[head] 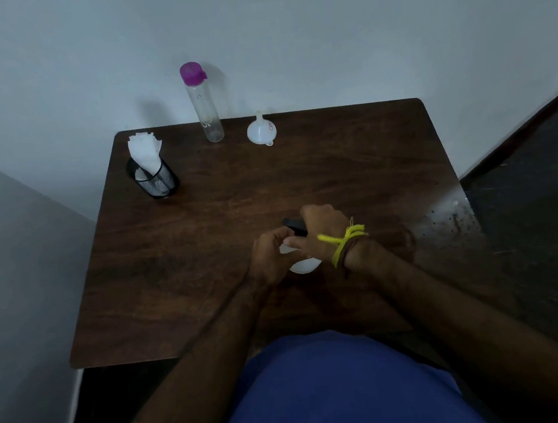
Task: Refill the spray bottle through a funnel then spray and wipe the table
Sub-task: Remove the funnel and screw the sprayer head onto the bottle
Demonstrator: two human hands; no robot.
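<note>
A white spray bottle (304,264) with a black spray head (294,225) stands near the front middle of the dark wooden table (207,251). My left hand (271,259) grips the bottle's body from the left. My right hand (323,232) is curled round the black head on top, hiding most of it. A white funnel (261,130) lies mouth down at the back edge. To the left of the funnel stands a tall clear water bottle (206,111) with a purple cap.
A black mesh cup (155,181) holding white paper tissues (144,152) stands at the back left. A wall runs behind the table and another along its left side. Dark specks mark the table's right edge (453,219).
</note>
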